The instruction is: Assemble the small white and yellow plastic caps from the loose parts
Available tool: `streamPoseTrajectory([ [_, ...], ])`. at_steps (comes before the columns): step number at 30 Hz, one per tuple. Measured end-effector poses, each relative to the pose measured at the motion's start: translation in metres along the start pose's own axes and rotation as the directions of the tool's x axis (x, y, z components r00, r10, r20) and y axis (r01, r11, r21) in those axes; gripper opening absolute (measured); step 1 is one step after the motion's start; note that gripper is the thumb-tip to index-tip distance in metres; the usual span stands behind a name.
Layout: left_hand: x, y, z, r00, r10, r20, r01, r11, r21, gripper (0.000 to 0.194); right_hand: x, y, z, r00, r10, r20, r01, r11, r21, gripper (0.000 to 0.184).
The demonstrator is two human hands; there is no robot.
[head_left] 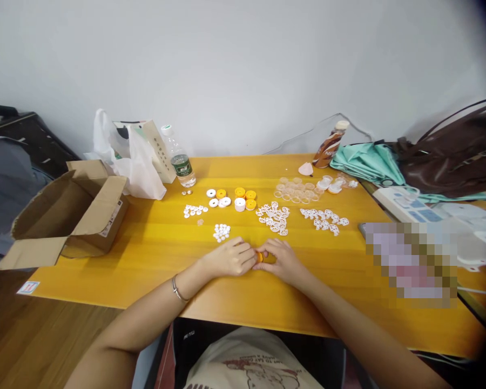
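Note:
Both hands rest together on the yellow table (154, 254) near its front edge. My left hand (230, 257) and my right hand (281, 259) have their fingers closed round one small orange round part (260, 256) held between them. Just beyond the hands lie a small heap of white discs (221, 232) and a spread of white toothed pieces (274, 217). Farther back stand orange and white spool-like parts (240, 200) and a patch of clear rings (295, 190).
An open cardboard box (71, 213) sits at the table's left end, with a white plastic bag (129, 156) and a water bottle (179, 156) behind it. A brown drink bottle (329, 145), green cloth (364, 162) and brown bag (453, 156) crowd the right.

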State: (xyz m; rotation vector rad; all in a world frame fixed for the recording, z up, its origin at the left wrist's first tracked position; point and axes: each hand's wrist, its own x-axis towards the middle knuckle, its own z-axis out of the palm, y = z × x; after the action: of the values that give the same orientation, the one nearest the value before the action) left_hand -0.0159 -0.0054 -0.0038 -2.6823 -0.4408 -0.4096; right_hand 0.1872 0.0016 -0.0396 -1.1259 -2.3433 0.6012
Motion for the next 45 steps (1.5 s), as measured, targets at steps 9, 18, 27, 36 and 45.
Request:
streamPoseTrajectory([
  [9, -0.003, -0.003, 0.005, 0.999, -0.048, -0.002, 0.048, 0.998, -0.045, 0.018, 0.000, 0.000, 0.001, 1.000, 0.001, -0.012, -0.001, 1.000, -0.013, 0.030],
  [18, -0.002, -0.005, 0.005, 0.995, -0.094, -0.013, 0.093, 0.994, -0.063, 0.015, 0.000, -0.004, 0.000, 0.998, 0.055, -0.034, -0.053, 0.998, 0.032, 0.032],
  [27, -0.003, -0.002, 0.010, 0.993, -0.115, 0.000, 0.115, 0.990, -0.083, 0.017, 0.000, -0.003, 0.001, 0.998, 0.043, -0.045, -0.042, 0.999, 0.033, 0.030],
  [36, -0.005, -0.001, 0.017, 0.954, -0.298, 0.043, 0.296, 0.899, -0.322, 0.022, 0.000, -0.003, 0.000, 0.999, 0.030, -0.035, -0.029, 0.999, 0.022, 0.029],
  [45, 0.001, 0.001, 0.010, 0.769, -0.619, 0.156, 0.525, 0.474, -0.707, 0.014, 0.000, -0.004, -0.001, 0.999, 0.046, -0.016, -0.046, 0.998, 0.031, 0.027],
])
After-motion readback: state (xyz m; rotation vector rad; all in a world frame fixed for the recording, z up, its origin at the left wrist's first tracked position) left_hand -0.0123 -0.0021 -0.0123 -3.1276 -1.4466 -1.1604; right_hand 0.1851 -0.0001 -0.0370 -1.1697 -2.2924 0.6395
